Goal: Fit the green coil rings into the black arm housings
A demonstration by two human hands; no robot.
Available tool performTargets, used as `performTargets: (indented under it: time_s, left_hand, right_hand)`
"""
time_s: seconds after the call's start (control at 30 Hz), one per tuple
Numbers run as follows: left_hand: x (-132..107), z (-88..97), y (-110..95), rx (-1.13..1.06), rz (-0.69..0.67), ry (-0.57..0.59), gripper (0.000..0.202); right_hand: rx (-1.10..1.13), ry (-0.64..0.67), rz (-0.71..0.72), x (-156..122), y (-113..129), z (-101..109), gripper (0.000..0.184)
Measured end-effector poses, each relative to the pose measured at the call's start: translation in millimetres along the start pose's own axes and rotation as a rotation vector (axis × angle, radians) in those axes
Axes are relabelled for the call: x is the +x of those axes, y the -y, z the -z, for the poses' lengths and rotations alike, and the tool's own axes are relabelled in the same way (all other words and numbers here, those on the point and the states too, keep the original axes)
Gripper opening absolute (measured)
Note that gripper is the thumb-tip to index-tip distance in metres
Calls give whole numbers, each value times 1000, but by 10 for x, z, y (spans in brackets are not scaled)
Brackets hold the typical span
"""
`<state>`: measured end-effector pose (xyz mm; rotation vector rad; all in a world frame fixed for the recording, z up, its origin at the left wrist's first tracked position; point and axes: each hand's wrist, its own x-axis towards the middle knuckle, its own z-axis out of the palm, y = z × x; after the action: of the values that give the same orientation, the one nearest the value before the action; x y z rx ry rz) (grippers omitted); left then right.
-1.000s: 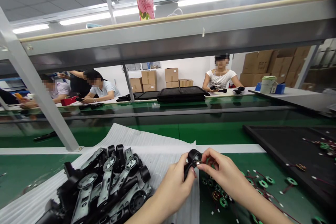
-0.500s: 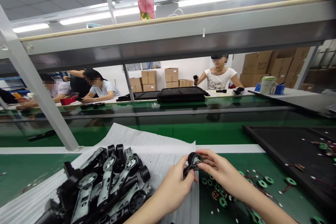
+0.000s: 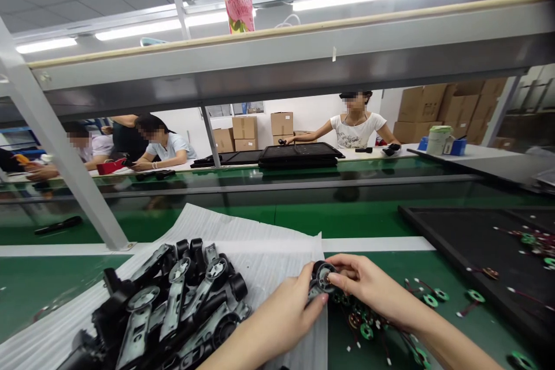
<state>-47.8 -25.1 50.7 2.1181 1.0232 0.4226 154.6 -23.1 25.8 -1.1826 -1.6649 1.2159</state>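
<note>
My left hand (image 3: pixel 288 311) is closed around a black plastic housing (image 3: pixel 322 276) with a round, ring-shaped end tilted up toward me. The fingers of my right hand (image 3: pixel 370 288) wrap the far side of that ring, and its thumb presses at the ring's centre. Whether a small part sits under the thumb is hidden. To the left, a pile of similar black housings (image 3: pixel 173 295) with grey inner sides lies on a white foam sheet (image 3: pixel 264 245). Below my right hand, small round green circuit boards (image 3: pixel 366 331) with thin wires and white plugs lie loosely heaped.
A black tray (image 3: pixel 433 243) at right holds more wired boards. Across the green conveyor (image 3: pixel 299 214), several people work at a bench with stacked black trays (image 3: pixel 299 155). A grey post (image 3: pixel 78 156) stands at left under an overhead shelf (image 3: pixel 277 63).
The ring end of the housing has turned more toward me, and my right thumb stays on its centre. Across the conveyor, the person in white has reached out over the black trays.
</note>
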Motion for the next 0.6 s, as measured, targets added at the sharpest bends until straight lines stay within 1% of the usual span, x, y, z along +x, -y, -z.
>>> performTargets:
  time_s: [0.07, 0.17, 0.23, 0.33, 0.4, 0.5, 0.6]
  left_hand:
    - [-10, 1, 1, -22, -13, -7, 43]
    - [-3, 2, -5, -94, -22, -30, 41]
    - [18, 14, -22, -184, 34, -5, 42]
    - [56, 48, -60, -358, 166, 81, 49]
    - [77, 61, -78, -435, 198, 108, 52]
    - [94, 42, -74, -447, 192, 114, 52]
    - [87, 10, -52, -395, 186, 125, 53]
  right_hand:
    - [15, 25, 7, -5, 3, 0, 40]
    - [59, 48, -1, -17, -17, 10, 42]
    - [105, 63, 3, -25, -25, 34, 42]
    - [180, 77, -1, -27, -20, 76, 39]
    - [219, 74, -16, -21, -11, 73, 39]
    - [270, 76, -25, -16, 3, 7, 38]
    - [295, 59, -25, -33, -1, -35, 38]
